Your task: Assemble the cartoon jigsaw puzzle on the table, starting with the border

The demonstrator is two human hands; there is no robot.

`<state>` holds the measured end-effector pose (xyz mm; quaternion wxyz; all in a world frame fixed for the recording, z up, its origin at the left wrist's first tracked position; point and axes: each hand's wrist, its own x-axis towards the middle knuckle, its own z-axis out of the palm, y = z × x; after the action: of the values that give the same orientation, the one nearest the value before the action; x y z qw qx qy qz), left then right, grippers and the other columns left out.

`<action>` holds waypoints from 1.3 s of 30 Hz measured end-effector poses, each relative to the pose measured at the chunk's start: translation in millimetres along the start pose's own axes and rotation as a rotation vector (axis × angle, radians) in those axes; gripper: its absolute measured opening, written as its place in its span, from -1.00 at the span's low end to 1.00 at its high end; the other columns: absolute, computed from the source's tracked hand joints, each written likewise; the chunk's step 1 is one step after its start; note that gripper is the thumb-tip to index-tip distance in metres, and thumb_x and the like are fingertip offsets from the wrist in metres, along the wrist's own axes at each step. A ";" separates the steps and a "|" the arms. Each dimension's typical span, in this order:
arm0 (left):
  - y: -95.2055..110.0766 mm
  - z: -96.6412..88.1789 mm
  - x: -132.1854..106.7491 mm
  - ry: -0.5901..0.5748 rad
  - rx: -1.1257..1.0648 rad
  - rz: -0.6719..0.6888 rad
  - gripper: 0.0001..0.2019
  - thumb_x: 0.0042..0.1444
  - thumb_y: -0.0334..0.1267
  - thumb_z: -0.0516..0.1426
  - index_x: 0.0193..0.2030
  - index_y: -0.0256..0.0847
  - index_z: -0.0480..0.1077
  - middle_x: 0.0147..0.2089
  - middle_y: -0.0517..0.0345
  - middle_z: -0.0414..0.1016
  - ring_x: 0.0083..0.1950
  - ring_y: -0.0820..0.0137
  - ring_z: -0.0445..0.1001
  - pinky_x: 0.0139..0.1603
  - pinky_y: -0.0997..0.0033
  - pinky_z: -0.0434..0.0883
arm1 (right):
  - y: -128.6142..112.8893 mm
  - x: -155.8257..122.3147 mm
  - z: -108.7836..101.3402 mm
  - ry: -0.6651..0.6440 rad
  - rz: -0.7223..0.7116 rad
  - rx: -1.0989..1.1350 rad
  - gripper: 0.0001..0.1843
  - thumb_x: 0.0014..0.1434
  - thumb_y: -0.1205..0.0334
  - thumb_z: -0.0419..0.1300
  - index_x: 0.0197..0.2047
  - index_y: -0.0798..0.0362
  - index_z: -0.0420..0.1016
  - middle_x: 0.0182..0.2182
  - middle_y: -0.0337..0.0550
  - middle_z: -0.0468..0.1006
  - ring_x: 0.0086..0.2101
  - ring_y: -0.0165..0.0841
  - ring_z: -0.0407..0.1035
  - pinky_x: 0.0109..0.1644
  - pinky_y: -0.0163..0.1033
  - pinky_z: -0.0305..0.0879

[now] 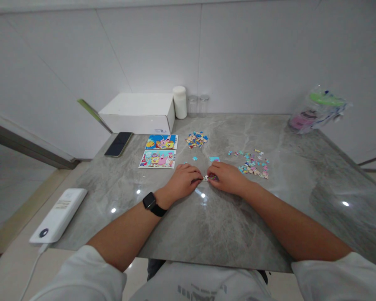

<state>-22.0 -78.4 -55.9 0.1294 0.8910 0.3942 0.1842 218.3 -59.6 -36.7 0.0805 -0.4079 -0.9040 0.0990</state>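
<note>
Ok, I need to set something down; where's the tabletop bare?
Bare: between the scattered jigsaw pieces and the bagged container; also in front, between both forearms. Crowded: around the left hand and right hand, the SpongeBob picture cards and jigsaw pile.

Grey with pale veining across the worktop [219, 234]. Printed with yellow and pink cartoons, over blue on the upper card [161, 142], over light turquoise on the lower card [157, 159]. Mixed blue, yellow and cream in the puzzle heap [196, 140]; plain white on the box [138, 104].
</note>
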 end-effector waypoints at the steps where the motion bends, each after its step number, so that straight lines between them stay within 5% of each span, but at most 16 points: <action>1: -0.3 0.3 -0.1 0.001 0.000 0.000 -0.82 0.37 -0.25 0.19 -0.03 -0.06 0.64 0.02 0.07 0.66 0.07 0.19 0.49 0.14 0.07 0.28 | -0.3 0.1 0.2 -0.001 0.003 -0.004 -0.90 0.30 0.19 0.31 -0.16 0.01 0.59 -0.17 -0.05 0.59 -0.12 -0.21 0.49 -0.05 -0.18 0.34; 7: 0.1 1.6 -0.5 -0.003 -0.005 0.005 -0.75 0.40 -0.25 0.16 0.11 0.03 0.62 0.05 0.06 0.63 0.10 0.19 0.46 0.15 0.09 0.29 | -0.7 0.3 1.3 -0.001 0.006 -0.020 -0.89 0.29 0.17 0.33 -0.15 0.02 0.61 -0.17 -0.03 0.59 -0.12 -0.19 0.50 -0.07 -0.17 0.33; 39: 10.3 1.8 -0.9 -0.043 0.104 0.039 -0.71 0.38 -0.36 0.13 0.12 0.00 0.58 0.09 0.02 0.56 0.11 0.18 0.42 0.21 0.06 0.27 | 11.6 -0.4 -1.1 -0.057 0.000 0.013 -0.92 0.26 0.24 0.32 -0.15 -0.02 0.60 -0.15 -0.06 0.63 -0.13 -0.21 0.52 -0.10 -0.19 0.33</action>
<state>-15.1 -86.0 -53.9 0.0878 0.9079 0.3828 0.1468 227.2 -52.3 -38.5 0.0572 -0.4043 -0.9053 0.1168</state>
